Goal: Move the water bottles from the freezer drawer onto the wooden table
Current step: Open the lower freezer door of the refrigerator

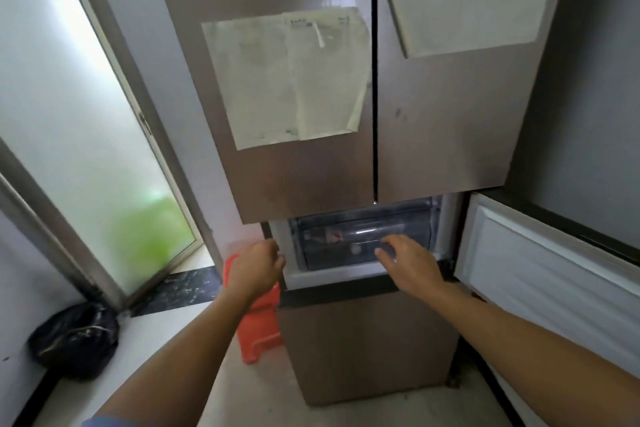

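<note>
Both arms reach forward and down, bare from elbow to wrist, angling in toward each other. The left forearm [180, 350] comes up from the lower left, with a strip of blue sleeve [107, 422] at its near end. The left hand [258, 267] shows its back to the camera, knuckles up and fingers curled under; whether they grip anything cannot be told. The right forearm [536, 340] enters from the lower right. The right hand [408, 265] is palm down, its fingers [401, 246] spread, loosely bent and pointing forward and left. The hands are apart and roughly level.
</note>
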Demonstrator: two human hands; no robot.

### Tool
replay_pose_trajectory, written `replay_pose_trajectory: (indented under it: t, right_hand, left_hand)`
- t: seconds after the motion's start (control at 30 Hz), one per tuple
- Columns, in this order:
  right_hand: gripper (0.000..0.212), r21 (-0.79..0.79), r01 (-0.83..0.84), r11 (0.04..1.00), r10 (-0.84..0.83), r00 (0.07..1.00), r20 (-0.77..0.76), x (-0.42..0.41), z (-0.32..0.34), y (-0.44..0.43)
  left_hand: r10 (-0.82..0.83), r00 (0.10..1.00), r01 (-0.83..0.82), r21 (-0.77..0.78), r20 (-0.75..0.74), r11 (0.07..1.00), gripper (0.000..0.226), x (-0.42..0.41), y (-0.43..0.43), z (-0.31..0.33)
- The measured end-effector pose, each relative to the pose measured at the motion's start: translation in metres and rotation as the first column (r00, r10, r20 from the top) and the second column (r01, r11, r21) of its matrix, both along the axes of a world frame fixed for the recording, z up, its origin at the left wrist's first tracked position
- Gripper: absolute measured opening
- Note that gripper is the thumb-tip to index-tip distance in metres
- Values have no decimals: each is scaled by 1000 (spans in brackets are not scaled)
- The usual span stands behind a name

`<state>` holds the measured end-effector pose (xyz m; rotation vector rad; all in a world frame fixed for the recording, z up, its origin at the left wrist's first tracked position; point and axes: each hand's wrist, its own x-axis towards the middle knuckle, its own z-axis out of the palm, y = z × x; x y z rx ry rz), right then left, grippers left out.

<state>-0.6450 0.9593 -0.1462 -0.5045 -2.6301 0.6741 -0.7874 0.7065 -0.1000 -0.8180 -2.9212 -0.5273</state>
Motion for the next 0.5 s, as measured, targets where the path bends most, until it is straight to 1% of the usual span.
replay_pose_trajectory:
  t: [0.1,0.13,0.23,0.3,0.37,0.43,0.5]
  right_hand:
    - [22,-84,-36,996,35,999,-12,-43,-5,-13]
    - [20,-97,-44,994,43,999,-8,-58,-9,-15]
    - [22,-146,-32,989,34,999,14,-80,-17,-14]
    - [23,-211,17,977,-3,998,69,-108,-31,-6]
    - [18,-324,70,944,-31,992,122,-136,-41,2]
    - [16,-415,155,897,-89,981,172,-164,-55,14]
    - [19,-457,245,855,-132,955,266,-190,-73,31]
  left_hand:
    - [128,991,-130,115,29,985,29,-30,-11,-1]
    - [159,987,-162,148,31,976,33,-41,-13,-3]
    - [185,981,-193,223,53,956,39,-57,-12,-5]
    - [201,977,-212,277,68,937,38,-76,-7,-11]
    - [232,971,-239,313,60,919,35,-94,1,-11]
    - [301,953,-291,345,25,892,35,-108,9,-11]
    - [360,933,-320,395,-30,861,37,-116,13,-16]
